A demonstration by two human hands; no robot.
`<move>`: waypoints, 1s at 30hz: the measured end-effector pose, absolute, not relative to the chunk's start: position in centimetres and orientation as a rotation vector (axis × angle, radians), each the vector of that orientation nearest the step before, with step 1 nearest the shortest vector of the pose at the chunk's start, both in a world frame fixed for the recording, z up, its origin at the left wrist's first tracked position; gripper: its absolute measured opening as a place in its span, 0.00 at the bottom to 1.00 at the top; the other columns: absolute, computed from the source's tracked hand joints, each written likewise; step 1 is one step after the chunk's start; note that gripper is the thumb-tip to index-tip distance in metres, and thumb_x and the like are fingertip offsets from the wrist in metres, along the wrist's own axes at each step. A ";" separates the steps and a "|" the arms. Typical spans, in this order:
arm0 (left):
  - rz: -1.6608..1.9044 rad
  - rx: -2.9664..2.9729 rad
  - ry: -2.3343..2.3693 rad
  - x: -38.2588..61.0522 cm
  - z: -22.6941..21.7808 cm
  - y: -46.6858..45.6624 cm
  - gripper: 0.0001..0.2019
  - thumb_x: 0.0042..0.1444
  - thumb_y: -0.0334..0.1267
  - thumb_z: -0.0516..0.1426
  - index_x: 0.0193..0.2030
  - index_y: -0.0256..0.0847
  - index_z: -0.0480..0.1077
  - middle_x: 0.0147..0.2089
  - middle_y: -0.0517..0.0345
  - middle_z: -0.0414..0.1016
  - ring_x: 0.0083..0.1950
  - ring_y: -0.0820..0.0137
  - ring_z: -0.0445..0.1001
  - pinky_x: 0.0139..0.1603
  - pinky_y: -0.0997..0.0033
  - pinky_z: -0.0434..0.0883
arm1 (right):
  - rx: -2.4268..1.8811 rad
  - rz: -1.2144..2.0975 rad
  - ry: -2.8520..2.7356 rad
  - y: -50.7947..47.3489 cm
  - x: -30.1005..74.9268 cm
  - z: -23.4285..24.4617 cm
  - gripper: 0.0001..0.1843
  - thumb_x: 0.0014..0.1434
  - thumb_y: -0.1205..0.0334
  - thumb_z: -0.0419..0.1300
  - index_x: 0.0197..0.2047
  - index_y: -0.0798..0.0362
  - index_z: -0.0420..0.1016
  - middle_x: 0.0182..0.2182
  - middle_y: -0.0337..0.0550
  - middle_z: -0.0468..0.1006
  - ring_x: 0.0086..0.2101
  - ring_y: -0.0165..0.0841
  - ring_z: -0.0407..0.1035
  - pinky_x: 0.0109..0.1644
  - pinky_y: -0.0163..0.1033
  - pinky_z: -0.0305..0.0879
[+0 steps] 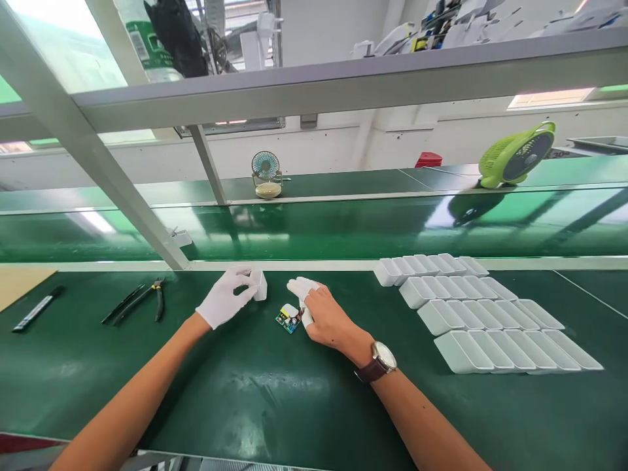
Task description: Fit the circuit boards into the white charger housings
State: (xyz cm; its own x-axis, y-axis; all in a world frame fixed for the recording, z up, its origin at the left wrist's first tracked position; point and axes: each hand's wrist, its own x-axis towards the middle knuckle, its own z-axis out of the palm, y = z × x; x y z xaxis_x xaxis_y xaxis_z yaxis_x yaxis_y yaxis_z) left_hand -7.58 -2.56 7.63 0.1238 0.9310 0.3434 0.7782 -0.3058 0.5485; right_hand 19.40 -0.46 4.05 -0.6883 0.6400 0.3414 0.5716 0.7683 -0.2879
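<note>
My left hand (230, 296), in a white glove, has its thumb and fingers closed on a small white plastic box (260, 286) near the back edge of the green bench. To its right is my right hand (318, 310), with white covers on its fingers and a watch at the wrist. A small green circuit board (288, 318) with yellow and white parts sits at its thumb and fingertips, which appear to pinch the board's right edge. The hand partly hides that edge.
Rows of white open boxes (464, 353) stand at right. Pliers (142, 301), tweezers (122, 304) and a slim marked tool (36, 311) lie at left. A slanted metal post (122, 170) rises at left. Behind runs a green conveyor belt (314, 229); a green fan (515, 157) stands beyond it.
</note>
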 end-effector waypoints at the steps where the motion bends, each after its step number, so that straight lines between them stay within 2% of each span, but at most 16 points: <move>1: 0.934 2.146 1.677 -8.1 7.1 -3.0 0.07 0.59 0.40 0.56 0.34 0.42 0.74 0.60 0.49 0.71 0.63 0.59 0.70 0.65 0.53 0.68 | -0.874 0.255 -2.557 -0.5 19.5 4.2 0.37 0.52 0.77 0.52 0.67 0.59 0.62 0.62 0.55 0.69 0.65 0.47 0.56 0.68 0.58 0.54; 3: 0.890 2.121 1.629 -8.6 6.4 -3.7 0.06 0.57 0.38 0.56 0.33 0.42 0.74 0.63 0.49 0.69 0.65 0.58 0.68 0.67 0.52 0.66 | -0.822 0.357 -2.588 -0.9 19.6 4.7 0.35 0.55 0.73 0.54 0.67 0.59 0.61 0.63 0.56 0.69 0.66 0.48 0.55 0.69 0.61 0.49; 5: 0.848 2.100 1.567 -8.8 6.0 -4.2 0.04 0.55 0.36 0.58 0.31 0.41 0.73 0.65 0.50 0.67 0.66 0.57 0.67 0.68 0.52 0.66 | -0.838 0.461 -2.599 -1.4 19.6 5.2 0.32 0.60 0.65 0.59 0.67 0.59 0.62 0.58 0.56 0.73 0.62 0.49 0.61 0.67 0.60 0.54; 6: 0.844 2.076 1.552 -8.7 5.8 -4.4 0.02 0.53 0.36 0.59 0.32 0.41 0.73 0.66 0.50 0.66 0.67 0.56 0.67 0.68 0.51 0.66 | -0.860 0.497 -2.597 -1.6 19.5 5.4 0.34 0.60 0.61 0.62 0.67 0.59 0.62 0.56 0.56 0.74 0.60 0.49 0.63 0.66 0.59 0.58; 7: 0.857 2.038 1.554 -8.6 5.7 -4.5 0.05 0.51 0.36 0.61 0.36 0.41 0.73 0.67 0.49 0.65 0.67 0.56 0.67 0.68 0.51 0.66 | -0.883 0.521 -2.592 -1.7 19.6 5.6 0.36 0.59 0.58 0.64 0.68 0.58 0.61 0.56 0.56 0.74 0.59 0.49 0.64 0.64 0.57 0.61; 9: 0.891 1.926 1.600 -8.3 5.3 -4.5 0.24 0.46 0.35 0.65 0.52 0.42 0.71 0.68 0.48 0.64 0.66 0.54 0.68 0.66 0.50 0.68 | -0.918 0.536 -2.592 -1.8 19.6 5.7 0.39 0.57 0.58 0.66 0.68 0.56 0.60 0.56 0.56 0.74 0.60 0.49 0.63 0.61 0.55 0.64; 10: 0.886 1.870 1.628 -8.1 5.1 -4.5 0.34 0.43 0.35 0.66 0.60 0.43 0.66 0.69 0.47 0.64 0.66 0.54 0.68 0.65 0.50 0.69 | -0.925 0.537 -2.598 -1.7 19.6 5.7 0.38 0.57 0.60 0.66 0.68 0.56 0.61 0.56 0.55 0.75 0.61 0.49 0.62 0.61 0.55 0.65; 12: 0.820 1.800 1.673 -7.7 4.7 -4.4 0.45 0.42 0.36 0.67 0.69 0.45 0.57 0.68 0.48 0.65 0.65 0.53 0.69 0.64 0.49 0.69 | -0.924 0.536 -2.612 -1.5 19.7 5.3 0.34 0.57 0.64 0.64 0.66 0.55 0.63 0.53 0.54 0.77 0.61 0.48 0.63 0.61 0.54 0.65; 18: 0.700 1.813 1.730 -7.3 3.7 -4.4 0.36 0.47 0.40 0.67 0.65 0.49 0.64 0.62 0.53 0.71 0.63 0.54 0.70 0.63 0.52 0.70 | -0.932 0.470 -2.625 -1.1 19.7 4.4 0.32 0.57 0.62 0.66 0.63 0.55 0.65 0.47 0.53 0.79 0.60 0.52 0.65 0.59 0.58 0.68; 23: 0.860 1.914 1.565 -7.5 2.8 -5.1 0.35 0.46 0.36 0.67 0.63 0.49 0.65 0.59 0.52 0.71 0.58 0.58 0.73 0.60 0.56 0.72 | -0.883 0.413 -2.571 -1.5 19.4 4.4 0.31 0.59 0.65 0.61 0.65 0.51 0.62 0.44 0.51 0.78 0.50 0.49 0.73 0.53 0.57 0.74; 26: 0.924 1.965 1.530 -7.3 2.2 -5.5 0.36 0.45 0.32 0.67 0.63 0.49 0.65 0.60 0.50 0.68 0.57 0.58 0.73 0.58 0.58 0.74 | -0.875 0.500 -2.456 -1.9 18.9 4.7 0.31 0.60 0.68 0.57 0.66 0.49 0.60 0.46 0.51 0.75 0.45 0.44 0.75 0.46 0.51 0.78; 30: 0.939 2.005 1.531 -7.0 1.7 -5.9 0.37 0.45 0.30 0.65 0.64 0.49 0.63 0.60 0.48 0.67 0.58 0.58 0.72 0.57 0.58 0.75 | -0.880 0.746 -2.320 -2.3 18.3 5.5 0.30 0.61 0.69 0.56 0.65 0.45 0.61 0.50 0.51 0.72 0.40 0.37 0.75 0.37 0.41 0.79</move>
State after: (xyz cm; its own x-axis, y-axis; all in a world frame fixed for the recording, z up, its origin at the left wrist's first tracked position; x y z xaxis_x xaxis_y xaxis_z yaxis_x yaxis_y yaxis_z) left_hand -7.02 -5.90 1.72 0.1537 0.9569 0.2464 0.6537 -0.2854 0.7009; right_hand 18.29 -2.34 5.45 -0.6389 0.7136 0.2874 0.4126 0.6331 -0.6549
